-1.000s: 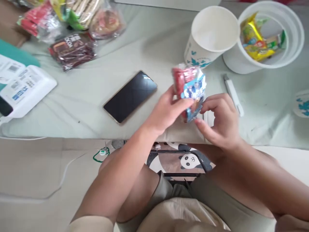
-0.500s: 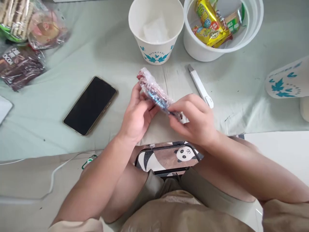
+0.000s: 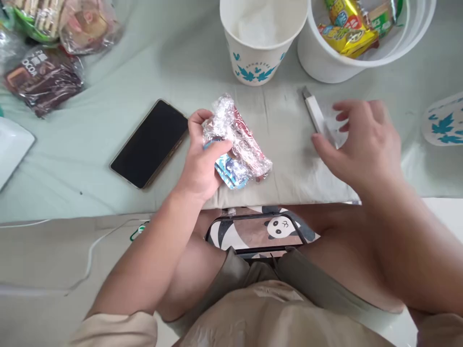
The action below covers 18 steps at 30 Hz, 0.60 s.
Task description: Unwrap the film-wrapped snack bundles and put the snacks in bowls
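Observation:
My left hand (image 3: 202,159) grips a bundle of snack packets wrapped in clear bubble wrap (image 3: 249,152); blue and dark red packaging shows through the film. Its thumb presses on the front of the bundle, over the table's near edge. Off to the right, my right hand (image 3: 365,144) is empty, its thumb and fingers spread above the table. Just beside that hand lies a white utility knife (image 3: 315,112), its grey tip pointing away from me and its near end close to my thumb.
A black phone (image 3: 150,143) lies left of my left hand. Behind stand a paper cup (image 3: 255,60) holding white material and a white tub (image 3: 333,62) of snack packets. Bagged snacks (image 3: 45,79) sit at the far left, another paper cup (image 3: 446,123) at the right edge.
My right hand has let go of the wrapped bundle and moved right, to the utility knife, with its fingers opening. My left hand still holds the bundle, now turned flatter. The view has shifted slightly.

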Each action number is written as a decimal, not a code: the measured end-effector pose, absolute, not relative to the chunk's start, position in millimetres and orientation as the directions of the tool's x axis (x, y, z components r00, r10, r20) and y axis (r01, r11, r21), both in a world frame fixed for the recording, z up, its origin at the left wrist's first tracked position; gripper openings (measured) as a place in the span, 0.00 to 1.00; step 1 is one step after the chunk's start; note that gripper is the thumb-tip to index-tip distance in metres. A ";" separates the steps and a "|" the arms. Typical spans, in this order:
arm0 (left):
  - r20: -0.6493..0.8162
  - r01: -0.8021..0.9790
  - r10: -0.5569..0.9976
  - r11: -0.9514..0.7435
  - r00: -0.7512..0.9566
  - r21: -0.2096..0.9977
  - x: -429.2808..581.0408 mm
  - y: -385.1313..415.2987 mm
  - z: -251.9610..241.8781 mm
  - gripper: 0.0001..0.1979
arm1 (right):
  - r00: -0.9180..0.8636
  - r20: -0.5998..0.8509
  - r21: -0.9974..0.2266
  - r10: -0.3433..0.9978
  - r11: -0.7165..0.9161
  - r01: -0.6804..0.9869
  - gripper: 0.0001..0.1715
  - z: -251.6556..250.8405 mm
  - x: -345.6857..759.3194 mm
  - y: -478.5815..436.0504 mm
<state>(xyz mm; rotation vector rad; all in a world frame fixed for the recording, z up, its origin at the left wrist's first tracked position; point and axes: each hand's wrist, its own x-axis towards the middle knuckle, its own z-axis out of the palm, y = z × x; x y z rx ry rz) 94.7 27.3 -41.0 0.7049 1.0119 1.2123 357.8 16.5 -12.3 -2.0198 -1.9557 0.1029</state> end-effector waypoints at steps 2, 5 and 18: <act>-0.236 -0.405 0.971 0.230 0.037 0.885 94.5 27.0 -40.9 0.28 | 0.077 0.090 -0.268 0.993 -0.050 0.962 0.19 -22.0 367.9 22.0; -0.243 -0.429 0.967 0.250 0.073 0.868 95.3 26.7 -36.9 0.29 | 0.035 0.078 -0.407 0.996 0.000 0.913 0.08 -25.1 365.3 25.0; -0.196 -0.590 0.976 0.216 0.099 0.778 105.7 22.6 -33.3 0.16 | -0.397 -0.462 -0.872 0.793 -0.489 0.037 0.18 7.7 266.5 -9.0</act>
